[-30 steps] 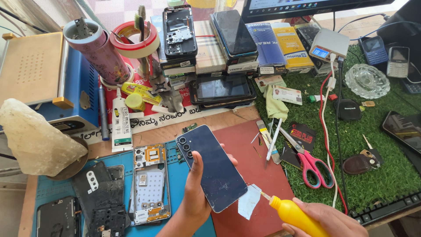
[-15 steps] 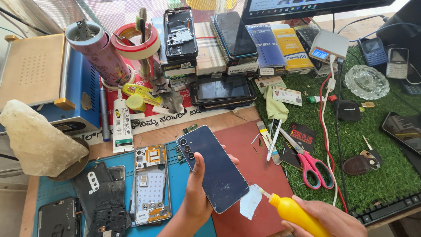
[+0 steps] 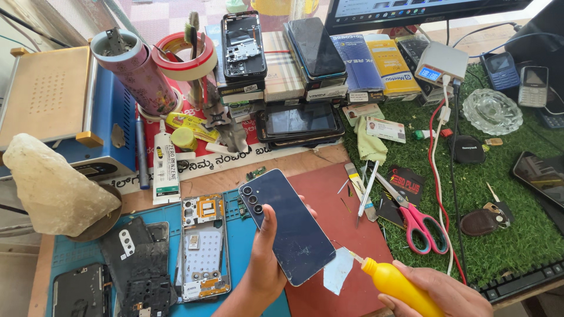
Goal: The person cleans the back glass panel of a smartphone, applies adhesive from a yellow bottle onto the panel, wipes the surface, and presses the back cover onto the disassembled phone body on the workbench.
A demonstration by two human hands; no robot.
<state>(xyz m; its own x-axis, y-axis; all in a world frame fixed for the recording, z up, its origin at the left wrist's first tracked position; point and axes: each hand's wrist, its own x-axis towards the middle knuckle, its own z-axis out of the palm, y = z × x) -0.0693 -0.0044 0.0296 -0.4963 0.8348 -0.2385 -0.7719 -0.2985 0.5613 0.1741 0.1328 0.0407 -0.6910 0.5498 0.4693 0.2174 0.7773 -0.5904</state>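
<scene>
My left hand (image 3: 265, 261) holds a dark blue phone (image 3: 286, 225) by its lower half, back cover up, three camera lenses toward the far end. My right hand (image 3: 437, 292) grips a small yellow squeeze bottle (image 3: 392, 283) whose thin needle tip points at the phone's lower right edge, next to a pale blue plastic pick (image 3: 337, 270) lying on the red mat (image 3: 335, 211).
An opened phone frame (image 3: 202, 246) and dark phone parts (image 3: 136, 258) lie on the blue mat (image 3: 70, 258) at left. Red-handled scissors (image 3: 414, 220), tweezers (image 3: 367, 188) and cables sit on green turf at right. Stacked phones and boxes, tape rolls, a glue tube (image 3: 165, 167) and a heating plate (image 3: 53, 100) crowd the back.
The phone has tilted slightly in my left hand. The yellow bottle's tip stays by the phone's lower right edge; little else moved.
</scene>
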